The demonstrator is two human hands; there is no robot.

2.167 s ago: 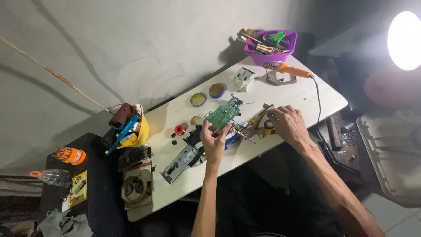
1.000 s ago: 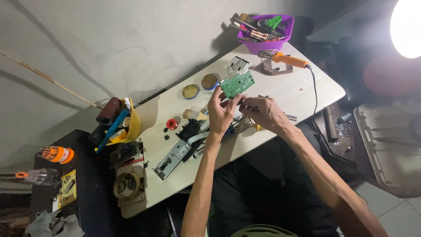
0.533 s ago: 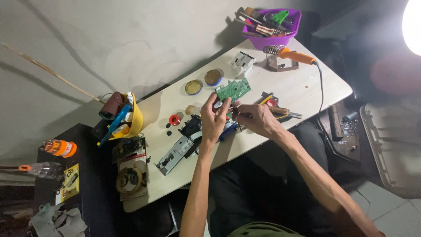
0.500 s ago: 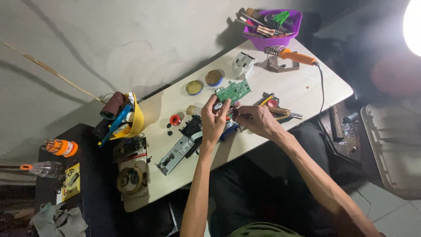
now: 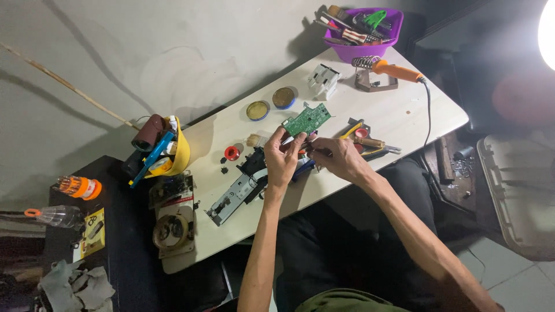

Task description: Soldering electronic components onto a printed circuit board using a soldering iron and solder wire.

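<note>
My left hand (image 5: 283, 160) pinches the near edge of a green circuit board (image 5: 307, 119) and holds it up over the white table (image 5: 399, 118). My right hand (image 5: 340, 159) is closed around a thin dark tool (image 5: 313, 151) whose tip points toward the board's lower edge. Under both hands lie a black and grey drive-like chassis (image 5: 238, 189) and a blue part, partly hidden by my fingers.
A soldering iron (image 5: 393, 70) rests on its stand beside a purple tool bowl (image 5: 361, 32). Two round tins (image 5: 270, 104), a white plug block (image 5: 322, 81), a red ring (image 5: 232, 153), pliers (image 5: 370, 141), a yellow bowl (image 5: 167, 151) and a tape dispenser (image 5: 171, 228) surround the hands.
The board has been lifted off the table area and turned in my left hand. My right hand came in from the right with the thin tool to the board's edge.
</note>
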